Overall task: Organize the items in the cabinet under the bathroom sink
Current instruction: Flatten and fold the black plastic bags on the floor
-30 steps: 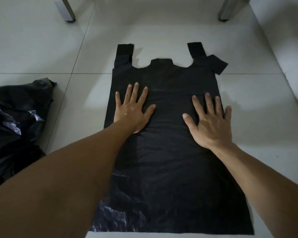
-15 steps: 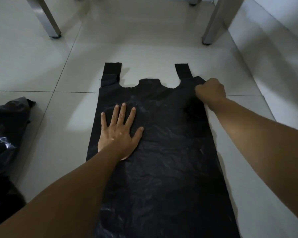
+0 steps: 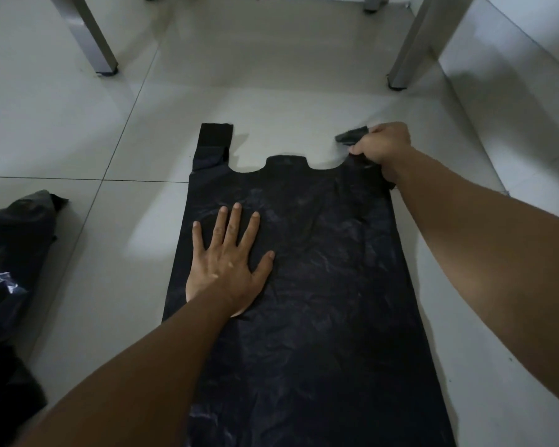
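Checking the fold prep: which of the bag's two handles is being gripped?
The right handle, pinched in the right hand; the left handle lies flat, untouched.

Home interior, pale tiled floor [image 3: 78, 130], grey metal furniture legs [image 3: 91, 37], white wall [image 3: 530, 43]

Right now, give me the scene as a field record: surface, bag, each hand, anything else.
surface: tiled floor
bag: black plastic bag, spread flat on the floor, handles pointing away from the person
left hand: left hand flat, fingers spread, pressing on the bag
right hand: right hand gripping the right handle, raised off the floor
left handle: left handle flat on the floor
other: crumpled black bags at left; metal legs beyond
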A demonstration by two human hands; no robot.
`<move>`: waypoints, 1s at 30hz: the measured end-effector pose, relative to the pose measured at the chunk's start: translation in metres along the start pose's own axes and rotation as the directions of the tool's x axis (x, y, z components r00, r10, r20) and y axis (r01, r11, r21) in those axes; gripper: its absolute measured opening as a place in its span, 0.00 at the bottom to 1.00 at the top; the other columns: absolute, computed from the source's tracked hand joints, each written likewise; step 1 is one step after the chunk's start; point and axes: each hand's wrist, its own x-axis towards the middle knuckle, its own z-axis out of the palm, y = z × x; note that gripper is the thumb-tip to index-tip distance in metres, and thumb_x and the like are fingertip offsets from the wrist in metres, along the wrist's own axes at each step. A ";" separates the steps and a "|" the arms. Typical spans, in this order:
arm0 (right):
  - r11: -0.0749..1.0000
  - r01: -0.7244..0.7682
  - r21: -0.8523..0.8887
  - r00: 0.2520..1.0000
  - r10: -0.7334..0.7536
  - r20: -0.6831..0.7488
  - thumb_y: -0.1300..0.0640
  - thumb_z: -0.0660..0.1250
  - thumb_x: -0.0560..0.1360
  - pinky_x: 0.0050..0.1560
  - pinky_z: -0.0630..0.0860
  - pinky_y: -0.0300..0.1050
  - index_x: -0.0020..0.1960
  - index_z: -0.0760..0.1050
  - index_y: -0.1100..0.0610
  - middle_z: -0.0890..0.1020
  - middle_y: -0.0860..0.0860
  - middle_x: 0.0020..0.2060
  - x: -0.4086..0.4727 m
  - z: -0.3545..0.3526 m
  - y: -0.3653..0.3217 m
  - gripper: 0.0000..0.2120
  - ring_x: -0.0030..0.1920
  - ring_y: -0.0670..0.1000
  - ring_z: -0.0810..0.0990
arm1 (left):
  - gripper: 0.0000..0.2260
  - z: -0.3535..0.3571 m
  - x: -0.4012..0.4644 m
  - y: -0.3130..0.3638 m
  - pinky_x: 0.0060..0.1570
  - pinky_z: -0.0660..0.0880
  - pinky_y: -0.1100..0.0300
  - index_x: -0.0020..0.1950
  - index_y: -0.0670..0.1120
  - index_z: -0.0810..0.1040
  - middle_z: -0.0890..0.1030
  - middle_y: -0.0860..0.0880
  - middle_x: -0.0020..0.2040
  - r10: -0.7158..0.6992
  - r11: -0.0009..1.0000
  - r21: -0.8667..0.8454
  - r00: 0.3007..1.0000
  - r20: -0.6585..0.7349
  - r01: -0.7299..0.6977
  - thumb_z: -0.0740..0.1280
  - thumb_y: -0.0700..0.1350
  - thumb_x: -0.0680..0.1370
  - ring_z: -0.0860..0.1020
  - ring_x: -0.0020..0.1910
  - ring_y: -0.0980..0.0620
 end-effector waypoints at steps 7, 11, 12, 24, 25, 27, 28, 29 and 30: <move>0.966 0.247 -0.076 0.771 -0.149 0.620 0.79 0.57 0.65 0.44 0.76 0.43 0.38 0.85 0.55 0.86 0.51 0.40 -0.040 -0.047 0.027 0.24 0.45 0.51 0.83 | 0.33 0.001 0.000 0.000 0.74 0.38 0.40 0.77 0.56 0.32 0.34 0.50 0.79 -0.001 1.000 -0.009 1.000 -0.012 0.001 0.32 0.67 0.75 0.34 0.77 0.49; 0.929 0.257 -0.267 0.956 -0.204 0.211 0.72 0.63 0.72 0.46 0.77 0.42 0.41 0.84 0.59 0.85 0.54 0.44 -0.037 -0.049 0.045 0.14 0.47 0.51 0.82 | 0.33 0.002 0.000 0.000 0.74 0.38 0.40 0.77 0.56 0.32 0.34 0.50 0.79 -0.004 1.000 0.003 1.000 -0.013 0.004 0.32 0.67 0.75 0.34 0.77 0.49; 0.920 0.236 -0.312 0.971 -0.235 0.042 0.70 0.63 0.72 0.48 0.78 0.44 0.45 0.84 0.62 0.85 0.57 0.46 -0.033 -0.048 0.051 0.11 0.49 0.55 0.82 | 0.33 0.002 0.000 0.000 0.74 0.38 0.40 0.77 0.56 0.32 0.34 0.50 0.79 -0.004 1.000 0.004 1.000 -0.014 0.004 0.32 0.67 0.75 0.34 0.77 0.49; 0.916 -0.014 -0.402 0.991 -0.042 -0.130 0.61 0.67 0.75 0.44 0.71 0.42 0.38 0.69 0.60 0.77 0.56 0.43 0.006 -0.023 0.043 0.09 0.45 0.57 0.77 | 0.33 0.001 -0.001 0.000 0.74 0.38 0.40 0.77 0.56 0.32 0.34 0.50 0.78 -0.004 1.000 0.002 1.000 -0.010 0.004 0.32 0.67 0.75 0.34 0.77 0.49; 0.924 -0.039 -0.379 0.990 -0.017 -0.142 0.60 0.66 0.75 0.45 0.72 0.43 0.38 0.69 0.60 0.77 0.57 0.44 0.008 -0.023 0.037 0.10 0.46 0.57 0.77 | 0.33 0.001 0.000 0.001 0.74 0.38 0.40 0.77 0.56 0.32 0.34 0.50 0.78 -0.004 1.000 0.000 1.000 -0.009 0.004 0.32 0.67 0.75 0.34 0.77 0.49; 0.970 -0.079 -0.230 0.989 0.047 -0.142 0.60 0.66 0.75 0.46 0.77 0.46 0.44 0.73 0.61 0.79 0.57 0.46 0.013 -0.024 0.024 0.04 0.49 0.60 0.81 | 0.33 0.000 0.000 0.001 0.74 0.38 0.40 0.77 0.56 0.32 0.33 0.50 0.78 -0.003 1.000 0.004 1.000 -0.006 0.003 0.32 0.67 0.76 0.33 0.77 0.49; 0.993 -0.086 -0.079 0.994 0.080 -0.080 0.60 0.64 0.76 0.45 0.79 0.46 0.48 0.74 0.61 0.79 0.56 0.46 0.013 -0.025 0.017 0.03 0.52 0.60 0.82 | 0.32 0.000 0.000 0.001 0.74 0.38 0.40 0.77 0.56 0.32 0.33 0.50 0.78 -0.002 1.000 0.006 1.000 -0.001 0.002 0.33 0.67 0.76 0.33 0.77 0.49; 0.991 -0.094 0.099 0.995 0.090 0.042 0.62 0.59 0.79 0.43 0.81 0.47 0.50 0.73 0.60 0.78 0.54 0.45 0.011 -0.028 0.009 0.05 0.54 0.59 0.82 | 0.32 0.000 0.000 0.000 0.74 0.38 0.40 0.77 0.56 0.32 0.33 0.50 0.78 -0.002 1.000 0.008 1.000 0.004 0.001 0.34 0.67 0.76 0.33 0.77 0.49; 0.959 -0.093 0.268 0.987 0.054 0.151 0.63 0.54 0.81 0.43 0.81 0.47 0.52 0.73 0.61 0.77 0.52 0.45 0.008 -0.030 0.002 0.09 0.56 0.58 0.82 | 0.32 -0.001 0.000 0.000 0.74 0.38 0.40 0.77 0.56 0.31 0.33 0.50 0.78 -0.002 1.000 0.009 1.000 0.007 0.002 0.34 0.67 0.76 0.33 0.77 0.49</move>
